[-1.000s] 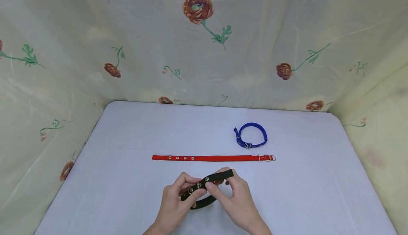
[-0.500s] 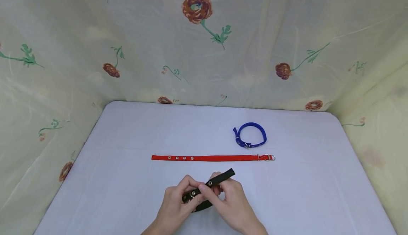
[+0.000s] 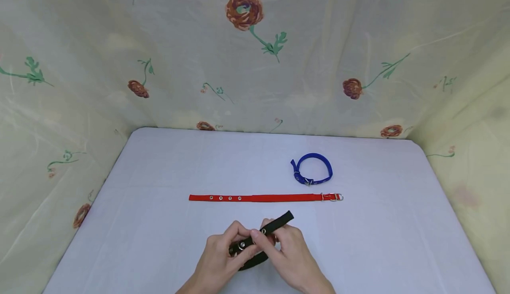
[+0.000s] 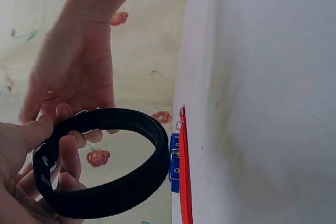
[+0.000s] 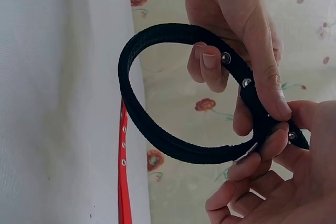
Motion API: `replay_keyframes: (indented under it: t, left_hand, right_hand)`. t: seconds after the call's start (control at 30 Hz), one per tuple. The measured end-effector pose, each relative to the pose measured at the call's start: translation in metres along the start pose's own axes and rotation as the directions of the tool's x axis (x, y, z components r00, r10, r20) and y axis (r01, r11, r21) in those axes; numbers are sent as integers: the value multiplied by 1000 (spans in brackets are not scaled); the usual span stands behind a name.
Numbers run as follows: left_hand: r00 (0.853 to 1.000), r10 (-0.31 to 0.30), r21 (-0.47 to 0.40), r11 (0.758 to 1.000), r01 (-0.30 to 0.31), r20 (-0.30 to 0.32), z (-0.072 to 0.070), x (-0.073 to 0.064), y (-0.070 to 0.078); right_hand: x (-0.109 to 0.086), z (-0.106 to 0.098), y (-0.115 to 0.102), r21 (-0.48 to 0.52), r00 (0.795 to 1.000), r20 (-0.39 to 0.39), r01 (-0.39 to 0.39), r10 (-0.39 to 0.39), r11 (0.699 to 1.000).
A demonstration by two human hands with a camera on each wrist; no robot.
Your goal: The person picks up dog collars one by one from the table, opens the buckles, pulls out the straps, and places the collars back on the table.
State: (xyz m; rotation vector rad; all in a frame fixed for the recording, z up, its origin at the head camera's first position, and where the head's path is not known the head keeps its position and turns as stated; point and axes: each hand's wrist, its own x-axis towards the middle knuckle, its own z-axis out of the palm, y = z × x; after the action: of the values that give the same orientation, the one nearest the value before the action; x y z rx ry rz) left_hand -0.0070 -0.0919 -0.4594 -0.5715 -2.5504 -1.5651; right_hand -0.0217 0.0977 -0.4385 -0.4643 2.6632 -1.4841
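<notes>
A black collar (image 3: 280, 223) with metal eyelets is bent into a loop between the two hands, above the near part of the table. My left hand (image 3: 217, 256) pinches the overlapping part near the buckle, which the fingers partly hide. With thumb and fingers, my right hand (image 3: 292, 258) grips the strap beside it, and the strap's free end sticks out up and to the right. Seen from the right wrist, the collar's loop (image 5: 168, 153) is a closed ring, and the fingers of both hands meet at the overlap. Whether the buckle's prong sits in an eyelet, I cannot tell.
A red collar (image 3: 279, 198) lies flat and straight across the table just beyond the hands, its buckle end at the right. Behind it on the right is a blue collar (image 3: 330, 168), buckled into a ring. Flowered cloth (image 3: 311, 41) walls the white table (image 3: 159, 161) at back and sides.
The right hand has shifted slightly left, its thumb now against the left fingertips. The black collar's free end tilts more steeply upward. The red and blue collars have stayed put.
</notes>
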Motion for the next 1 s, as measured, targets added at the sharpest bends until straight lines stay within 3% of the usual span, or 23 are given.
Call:
replay_keyframes:
  t: [0.27, 0.63, 0.8, 1.0]
  left_hand:
    - [999, -47, 11, 999, 47, -6, 0, 0, 1]
    - [994, -108, -16, 994, 108, 5, 0, 2, 3]
    - [997, -74, -8, 997, 74, 5, 0, 2, 3]
    - [1000, -11, 7, 1000, 11, -30, 3, 1, -1]
  right_hand:
    - [0, -4, -4, 29, 991, 46, -123, 122, 992]
    - [1, -3, -3, 100, 971, 10, -238, 239, 966]
    - [0, -2, -3, 135, 960, 32, -280, 278, 950]
    - [0, -2, -3, 135, 961, 33, -276, 274, 952]
